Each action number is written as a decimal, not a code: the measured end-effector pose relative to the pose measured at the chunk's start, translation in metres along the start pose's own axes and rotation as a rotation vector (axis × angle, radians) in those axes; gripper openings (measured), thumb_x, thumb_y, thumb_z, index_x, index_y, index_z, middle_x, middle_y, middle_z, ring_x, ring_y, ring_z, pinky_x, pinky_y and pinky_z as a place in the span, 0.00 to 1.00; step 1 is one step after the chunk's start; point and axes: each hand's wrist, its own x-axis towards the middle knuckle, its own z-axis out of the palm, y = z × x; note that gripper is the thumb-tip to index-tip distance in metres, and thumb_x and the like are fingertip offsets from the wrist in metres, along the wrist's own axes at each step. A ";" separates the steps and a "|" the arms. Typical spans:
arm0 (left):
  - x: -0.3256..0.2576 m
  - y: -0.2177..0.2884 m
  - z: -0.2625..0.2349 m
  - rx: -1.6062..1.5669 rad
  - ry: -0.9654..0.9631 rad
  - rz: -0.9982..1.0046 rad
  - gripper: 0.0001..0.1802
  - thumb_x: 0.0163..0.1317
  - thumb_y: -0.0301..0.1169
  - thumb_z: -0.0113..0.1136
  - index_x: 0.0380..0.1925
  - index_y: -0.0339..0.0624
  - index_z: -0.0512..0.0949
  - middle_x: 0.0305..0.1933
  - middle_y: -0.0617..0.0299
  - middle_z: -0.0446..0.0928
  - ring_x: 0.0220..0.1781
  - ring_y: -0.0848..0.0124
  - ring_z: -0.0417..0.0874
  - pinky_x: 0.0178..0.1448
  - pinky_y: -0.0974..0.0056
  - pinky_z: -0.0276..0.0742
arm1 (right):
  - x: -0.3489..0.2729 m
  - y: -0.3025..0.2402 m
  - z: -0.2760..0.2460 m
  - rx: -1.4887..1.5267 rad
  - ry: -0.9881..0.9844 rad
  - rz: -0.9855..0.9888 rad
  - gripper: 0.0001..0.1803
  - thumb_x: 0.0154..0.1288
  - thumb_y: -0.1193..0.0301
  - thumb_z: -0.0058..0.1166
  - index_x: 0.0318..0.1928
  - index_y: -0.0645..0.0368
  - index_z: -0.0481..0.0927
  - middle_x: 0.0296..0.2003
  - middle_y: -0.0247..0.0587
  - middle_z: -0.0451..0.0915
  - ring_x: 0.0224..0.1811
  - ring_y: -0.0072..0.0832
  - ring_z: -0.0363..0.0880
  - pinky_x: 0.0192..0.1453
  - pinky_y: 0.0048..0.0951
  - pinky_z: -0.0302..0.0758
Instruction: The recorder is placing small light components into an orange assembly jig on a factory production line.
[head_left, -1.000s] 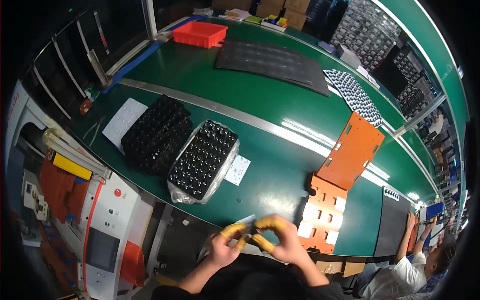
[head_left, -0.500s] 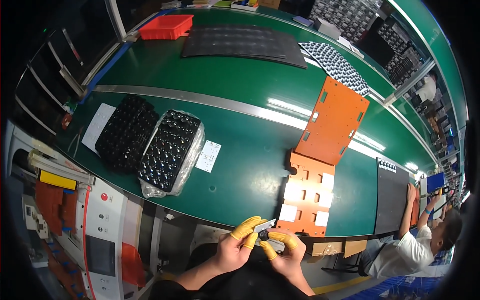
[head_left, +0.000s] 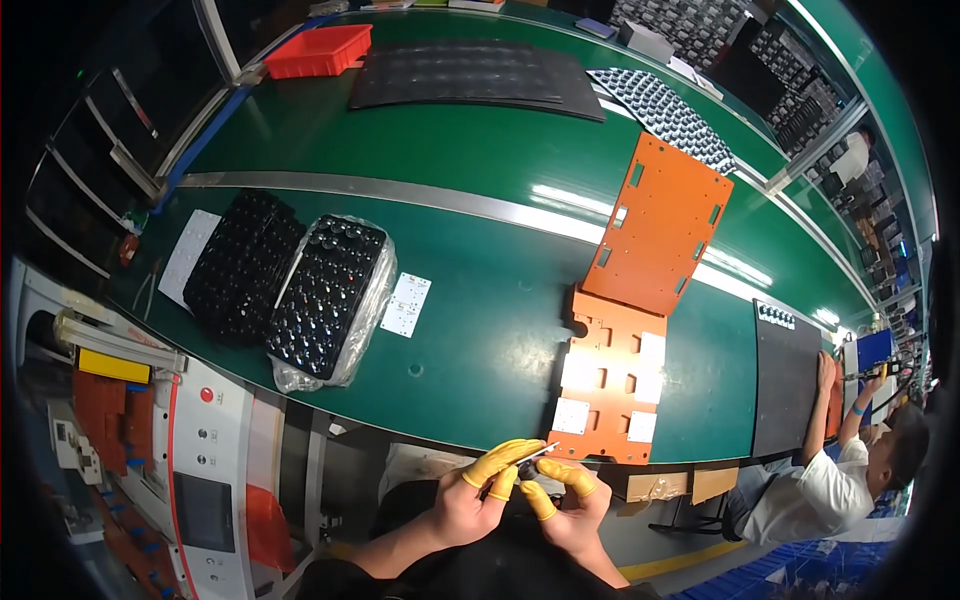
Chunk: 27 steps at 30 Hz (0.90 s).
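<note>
My left hand, with yellow finger cots, pinches a thin white board, seen nearly edge-on. At the board's underside my right hand, also in yellow finger cots, grips a small black round part between thumb and fingers. Whether the part touches the board is hard to tell. Just beyond my hands lies the orange fixture base, holding several white boards in its recesses. Its orange plate, with slots and holes, stands behind it.
On the green table, a plastic-wrapped black tray of parts sits left, beside stacked black trays and a loose white board. Black sheets and a red bin lie far back. Another person works at right.
My left hand has tilted the board from showing its face to nearly edge-on. My right hand keeps its grip on the black part. The whole view has shifted slightly.
</note>
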 end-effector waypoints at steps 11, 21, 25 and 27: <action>-0.003 -0.002 0.005 0.166 0.043 0.055 0.29 0.56 0.18 0.66 0.58 0.26 0.70 0.52 0.48 0.81 0.52 0.66 0.84 0.54 0.67 0.80 | -0.009 0.004 0.009 0.699 0.154 0.521 0.08 0.64 0.82 0.58 0.44 0.68 0.79 0.39 0.44 0.83 0.41 0.26 0.83 0.48 0.25 0.78; 0.001 -0.020 0.005 -0.515 0.071 -0.216 0.13 0.62 0.16 0.58 0.47 0.30 0.78 0.48 0.54 0.80 0.49 0.64 0.83 0.52 0.62 0.80 | 0.007 0.011 -0.013 0.255 -0.133 0.500 0.10 0.61 0.76 0.60 0.43 0.66 0.78 0.33 0.34 0.77 0.35 0.20 0.76 0.41 0.23 0.73; 0.009 -0.017 0.014 0.207 0.087 0.057 0.11 0.57 0.21 0.63 0.41 0.33 0.80 0.43 0.49 0.81 0.45 0.58 0.83 0.50 0.61 0.79 | 0.007 0.017 -0.015 0.100 -0.184 0.416 0.11 0.61 0.75 0.62 0.43 0.66 0.79 0.33 0.35 0.78 0.36 0.20 0.77 0.41 0.23 0.74; 0.009 -0.017 0.014 0.264 0.031 0.117 0.14 0.55 0.24 0.66 0.42 0.34 0.80 0.43 0.49 0.81 0.45 0.56 0.83 0.51 0.59 0.79 | 0.003 0.021 -0.018 0.180 -0.167 0.484 0.11 0.62 0.74 0.62 0.43 0.66 0.79 0.34 0.35 0.79 0.35 0.19 0.77 0.41 0.23 0.74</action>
